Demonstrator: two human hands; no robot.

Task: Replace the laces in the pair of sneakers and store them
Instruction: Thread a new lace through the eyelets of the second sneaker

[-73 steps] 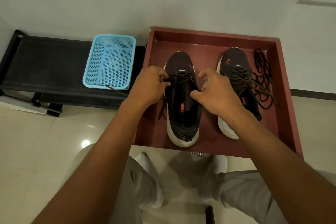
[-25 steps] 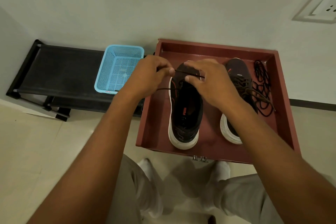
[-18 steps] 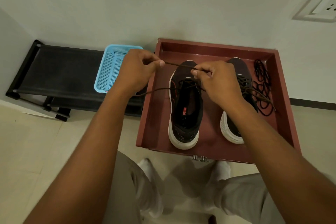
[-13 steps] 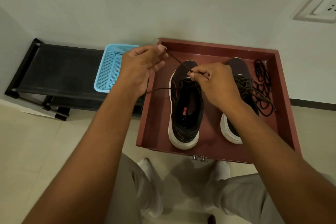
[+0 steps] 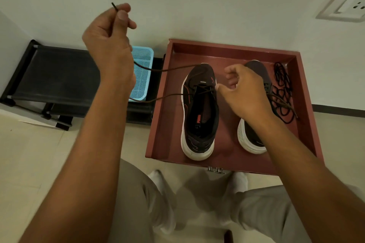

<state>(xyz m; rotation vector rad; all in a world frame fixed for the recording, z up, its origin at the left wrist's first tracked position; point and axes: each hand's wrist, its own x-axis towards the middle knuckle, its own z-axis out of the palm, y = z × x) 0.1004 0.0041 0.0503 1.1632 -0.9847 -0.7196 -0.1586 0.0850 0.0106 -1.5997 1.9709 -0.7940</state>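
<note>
Raised left hand, high in front of the pale wall, thumb and forefinger pinching the dark brown shoelace near its tip; the other fingers loosely curled. From there the lace passes behind the wrist and then across to the toe end of the black knit sneaker with thick white sole, standing on the left in the shallow dark-red wooden tray. A second strand of the same lace leaving the eyelets and running left over the tray edge. Only the lowest eyelets threaded, the tongue open. Readable on the insole: "PUMA" in orange letters.

Right hand over the tray just beside this sneaker, fingers half curled, thumb tip at the eyelet edge; impossible to tell whether anything is held.

Second black sneaker with white sole to the right, partly hidden by the right wrist, brown laces visible on it. Loose bundle of thin black laces in the far right corner of the tray.

Light blue perforated plastic basket on the low black bench left of the tray. White wall socket at the upper right.
</note>
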